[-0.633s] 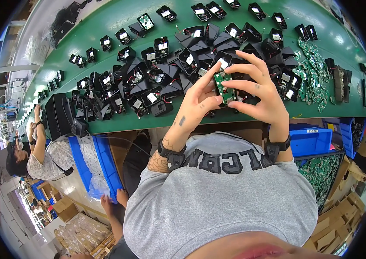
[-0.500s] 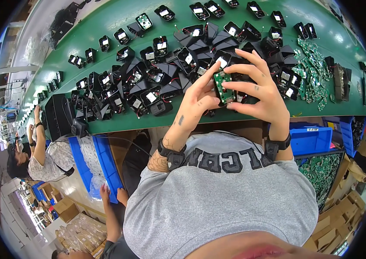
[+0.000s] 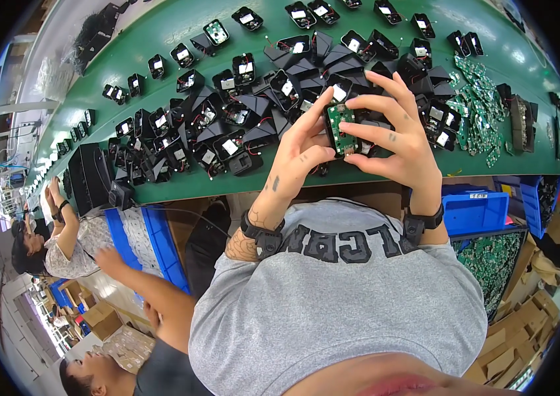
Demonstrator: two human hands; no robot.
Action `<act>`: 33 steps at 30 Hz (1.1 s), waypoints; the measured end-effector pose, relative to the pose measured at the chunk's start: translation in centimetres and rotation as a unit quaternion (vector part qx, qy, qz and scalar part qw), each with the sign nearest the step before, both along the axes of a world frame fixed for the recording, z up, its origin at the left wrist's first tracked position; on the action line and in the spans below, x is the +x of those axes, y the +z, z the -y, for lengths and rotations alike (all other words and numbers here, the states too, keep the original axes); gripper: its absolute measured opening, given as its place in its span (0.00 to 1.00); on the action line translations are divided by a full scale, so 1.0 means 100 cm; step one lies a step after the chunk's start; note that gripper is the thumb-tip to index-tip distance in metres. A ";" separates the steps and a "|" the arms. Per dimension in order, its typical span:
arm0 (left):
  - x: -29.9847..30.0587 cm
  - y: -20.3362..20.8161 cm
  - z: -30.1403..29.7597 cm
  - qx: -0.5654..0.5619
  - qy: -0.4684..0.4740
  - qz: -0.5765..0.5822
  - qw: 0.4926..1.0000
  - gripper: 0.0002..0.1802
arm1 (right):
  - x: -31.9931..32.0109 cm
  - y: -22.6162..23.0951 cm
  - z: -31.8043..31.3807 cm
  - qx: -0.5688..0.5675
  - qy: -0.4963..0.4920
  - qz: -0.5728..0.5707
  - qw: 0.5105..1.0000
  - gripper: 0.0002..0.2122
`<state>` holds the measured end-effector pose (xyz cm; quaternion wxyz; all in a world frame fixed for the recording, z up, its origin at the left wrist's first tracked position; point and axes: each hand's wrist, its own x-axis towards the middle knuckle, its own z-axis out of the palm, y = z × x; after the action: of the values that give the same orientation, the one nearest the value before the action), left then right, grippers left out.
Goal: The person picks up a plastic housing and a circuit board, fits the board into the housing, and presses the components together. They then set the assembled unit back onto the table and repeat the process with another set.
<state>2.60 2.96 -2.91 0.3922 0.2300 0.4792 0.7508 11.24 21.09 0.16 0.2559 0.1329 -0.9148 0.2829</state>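
Observation:
Just above the table's near edge, my left hand (image 3: 298,157) grips a small black plastic case (image 3: 329,132) along its left side, index finger stretched up and thumb at the lower corner. A green circuit board (image 3: 343,127) lies in or on the case, its face turned up toward me. My right hand (image 3: 395,135) curves around the right side, one fingertip on the board's face and the thumb at its lower edge; the other fingers are spread. How deep the board sits in the case I cannot tell. Behind my hands many open black cases (image 3: 232,146) lie heaped with wires showing.
The green table (image 3: 187,188) bears rows of black cases at the back. A pile of circuit boards (image 3: 481,105) lies right. Blue bins (image 3: 474,214) and a tray of boards (image 3: 491,264) stand below right. Two co-workers (image 3: 72,241) are at the left, one reaching out beside me.
My hands stay nearly in place around the board and case; the right fingers have shifted slightly. The nearer co-worker at lower left has leaned in and swung an arm upward and left.

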 end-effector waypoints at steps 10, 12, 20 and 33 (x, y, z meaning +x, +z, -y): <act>0.002 0.001 -0.004 -0.007 -0.004 -0.014 1.000 0.42 | -0.007 -0.020 0.010 -0.277 0.009 0.070 0.958 0.22; 0.003 0.004 -0.006 -0.006 -0.009 -0.038 0.999 0.41 | -0.011 -0.035 0.011 -0.478 0.009 0.123 0.870 0.24; 0.008 0.011 -0.002 -0.027 0.015 -0.052 0.998 0.35 | -0.012 -0.035 0.025 -0.570 0.034 0.174 0.802 0.20; -0.031 0.041 0.009 -0.085 0.163 -0.350 0.919 0.27 | -0.069 -0.001 0.040 -0.512 0.077 0.119 0.847 0.17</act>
<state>-0.50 2.10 1.18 0.0896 0.3626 0.6786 0.6325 4.36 17.09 0.10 0.1548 0.0181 -0.6504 0.7434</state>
